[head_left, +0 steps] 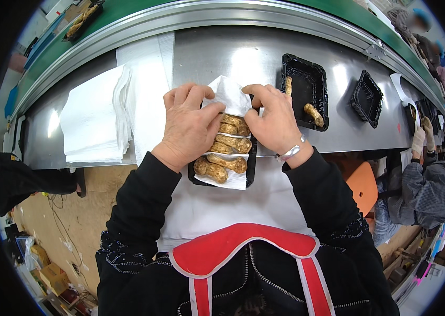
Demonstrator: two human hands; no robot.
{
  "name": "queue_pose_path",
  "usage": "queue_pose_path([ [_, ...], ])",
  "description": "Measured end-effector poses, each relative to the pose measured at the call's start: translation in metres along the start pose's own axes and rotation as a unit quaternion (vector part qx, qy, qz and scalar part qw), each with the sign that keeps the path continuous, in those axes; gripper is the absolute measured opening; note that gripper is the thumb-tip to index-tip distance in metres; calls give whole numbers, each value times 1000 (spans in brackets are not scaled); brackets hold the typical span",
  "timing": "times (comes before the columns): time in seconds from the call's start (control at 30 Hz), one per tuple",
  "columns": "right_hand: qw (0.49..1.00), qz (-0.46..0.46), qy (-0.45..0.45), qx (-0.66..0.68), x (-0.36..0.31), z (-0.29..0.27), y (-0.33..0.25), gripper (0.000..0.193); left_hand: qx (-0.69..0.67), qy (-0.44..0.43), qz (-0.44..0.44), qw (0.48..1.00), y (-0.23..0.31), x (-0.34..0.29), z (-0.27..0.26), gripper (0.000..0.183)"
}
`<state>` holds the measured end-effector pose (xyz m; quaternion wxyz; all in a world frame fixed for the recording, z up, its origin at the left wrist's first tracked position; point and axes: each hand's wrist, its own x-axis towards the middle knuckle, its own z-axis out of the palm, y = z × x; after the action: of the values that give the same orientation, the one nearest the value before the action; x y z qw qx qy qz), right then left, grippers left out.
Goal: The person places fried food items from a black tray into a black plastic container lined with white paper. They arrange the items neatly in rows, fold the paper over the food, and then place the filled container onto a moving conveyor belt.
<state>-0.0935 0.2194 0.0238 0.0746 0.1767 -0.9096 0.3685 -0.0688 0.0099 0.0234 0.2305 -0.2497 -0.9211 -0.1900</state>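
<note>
In front of me a black plastic tray (197, 178) holds a row of brown, thick-stemmed mushrooms (231, 143), with folds of white paper between them. A white paper sheet (229, 96) stands up at the tray's far end. My left hand (190, 124) pinches the sheet's left edge, fingers curled. From the other side, my right hand (275, 118) grips its right edge between thumb and fingers. Part of the far mushrooms is hidden under the paper and my hands.
To the left lies a stack of white paper sheets (93, 118) on the metal table (201, 52). A second black tray (323, 79) with two mushrooms stands at right, and another black tray (368, 100) farther right. Beyond runs a green conveyor belt (122, 18). A gloved co-worker (425, 184) sits at right.
</note>
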Motion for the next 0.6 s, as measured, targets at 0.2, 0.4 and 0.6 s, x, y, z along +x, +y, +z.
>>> queue_pose_path([
  [0.2,997,-32,70,26,3,8,8,32,8,-10,17,1000,-2,-1,-1,18],
  [0.4,961,102,-61,248,47,13,17,46,6,-3,23,1000,0,1,-1,20],
  [0.6,893,109,4,437,45,20,9,29,3,-12,21,1000,-4,-5,-3,23],
])
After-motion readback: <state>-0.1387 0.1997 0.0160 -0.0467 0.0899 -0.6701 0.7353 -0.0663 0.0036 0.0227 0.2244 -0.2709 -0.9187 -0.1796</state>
